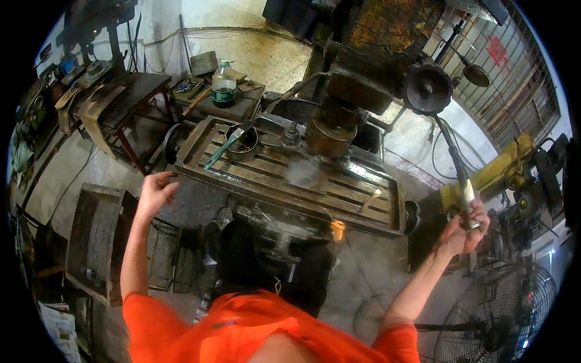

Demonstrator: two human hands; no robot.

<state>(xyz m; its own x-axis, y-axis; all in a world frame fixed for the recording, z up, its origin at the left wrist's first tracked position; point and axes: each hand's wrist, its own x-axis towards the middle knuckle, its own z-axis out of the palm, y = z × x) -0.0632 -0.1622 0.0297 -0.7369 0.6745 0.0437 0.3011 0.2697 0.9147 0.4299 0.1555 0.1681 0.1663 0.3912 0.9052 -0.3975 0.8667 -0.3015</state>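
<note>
My right hand (465, 231) is wrapped round the pale end of a long lever (455, 151), which slopes down from a dark round hub (428, 89) on the machine's head. To the left, my left hand (158, 195) hovers in the air with its fingers loosely bent and apart, holding nothing. It is nearest to the left end of the slotted metal machine table (257, 189). Below the machine's head, a rusty cylindrical part (330, 134) stands over the table, with a pale blurred patch before it. A green-handled brush (223, 149) leans across a round metal can (243, 151) on the table.
A clear jug of green liquid (224, 85) stands on a side bench behind the table. An open metal box (100, 242) is at the lower left. At the lower right is a caged fan (496, 320). An orange handle (338, 229) juts from the table's front.
</note>
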